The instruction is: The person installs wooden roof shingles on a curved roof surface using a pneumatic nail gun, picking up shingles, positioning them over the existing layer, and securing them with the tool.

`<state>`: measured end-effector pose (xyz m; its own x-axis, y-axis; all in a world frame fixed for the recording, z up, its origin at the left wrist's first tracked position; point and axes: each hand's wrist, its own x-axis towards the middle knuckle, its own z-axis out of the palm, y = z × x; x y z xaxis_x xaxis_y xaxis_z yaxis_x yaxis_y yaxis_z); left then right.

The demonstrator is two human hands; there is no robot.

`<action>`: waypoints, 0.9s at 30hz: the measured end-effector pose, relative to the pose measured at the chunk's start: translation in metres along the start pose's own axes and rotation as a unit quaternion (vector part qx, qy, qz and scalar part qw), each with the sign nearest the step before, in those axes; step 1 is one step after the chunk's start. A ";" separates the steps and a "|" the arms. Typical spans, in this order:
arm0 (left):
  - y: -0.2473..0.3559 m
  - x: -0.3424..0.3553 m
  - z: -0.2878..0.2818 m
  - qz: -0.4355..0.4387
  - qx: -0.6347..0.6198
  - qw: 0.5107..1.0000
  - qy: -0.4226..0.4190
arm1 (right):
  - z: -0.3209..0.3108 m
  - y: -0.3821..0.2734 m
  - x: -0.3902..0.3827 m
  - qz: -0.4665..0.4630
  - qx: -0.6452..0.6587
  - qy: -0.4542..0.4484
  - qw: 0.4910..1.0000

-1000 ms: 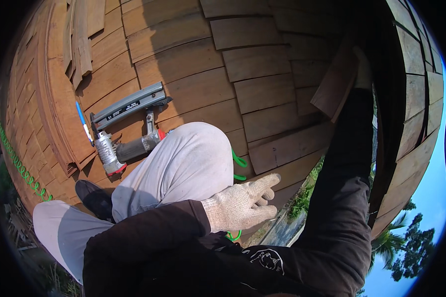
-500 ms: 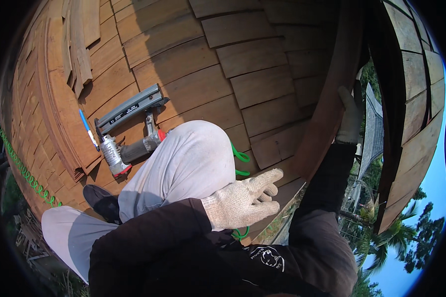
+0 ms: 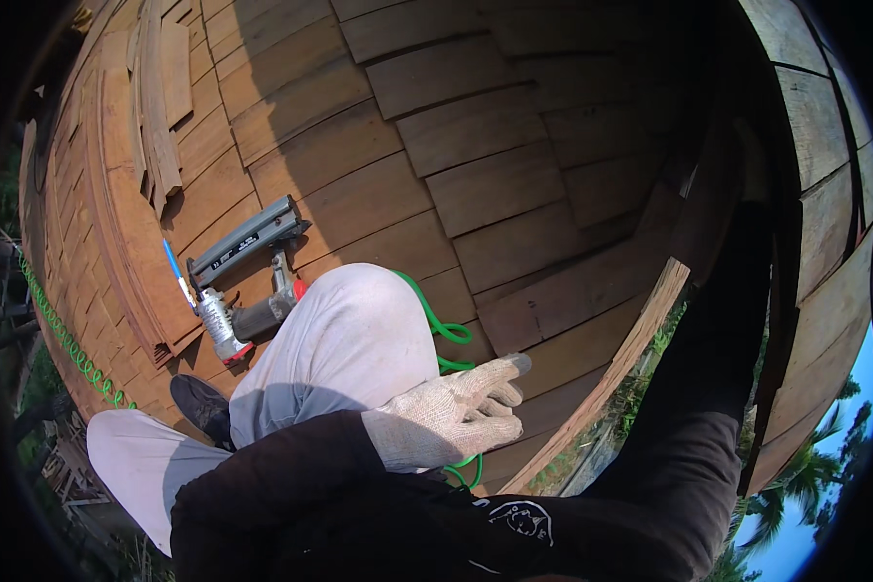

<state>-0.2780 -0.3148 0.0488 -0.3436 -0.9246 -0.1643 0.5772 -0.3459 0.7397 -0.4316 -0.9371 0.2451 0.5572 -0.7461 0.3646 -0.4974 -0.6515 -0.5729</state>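
My left hand (image 3: 451, 412), in a pale knit glove, is held over my bent knee with its fingers stretched out and nothing in it. My right arm reaches far to the upper right into deep shadow. There my right hand (image 3: 749, 160), gloved and only faintly visible, is at the edge of a dark wooden board (image 3: 715, 199) and appears to grip it; its fingers are hard to make out. Left of my knee a grey and silver nail gun (image 3: 247, 242) lies on the wooden shingles (image 3: 359, 199). A blue and white pen (image 3: 178, 274) lies beside it.
Stacked shingles (image 3: 131, 262) and loose wood strips (image 3: 155, 107) lie at the left. A green coiled hose (image 3: 63, 325) runs along the left edge, and green hose (image 3: 446, 330) loops beside my knee. A raw wooden edge (image 3: 606, 383) borders a drop to greenery. Another shingled surface (image 3: 824, 233) rises at right.
My right hand has moved up and right with the board, into shadow, uncovering the raw wooden edge. My left hand has shifted slightly left, still open. The view has shifted somewhat.
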 end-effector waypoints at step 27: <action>0.010 0.011 -0.005 -0.097 -0.051 0.994 0.017 | 0.008 0.101 0.118 0.041 0.080 -0.048 0.995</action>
<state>-0.2717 -0.3292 0.0512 -0.4313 -0.8436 -0.3198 0.5761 -0.5303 0.6220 -0.4108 -1.0897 0.2239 0.5842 -0.7741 0.2438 -0.4357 -0.5525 -0.7106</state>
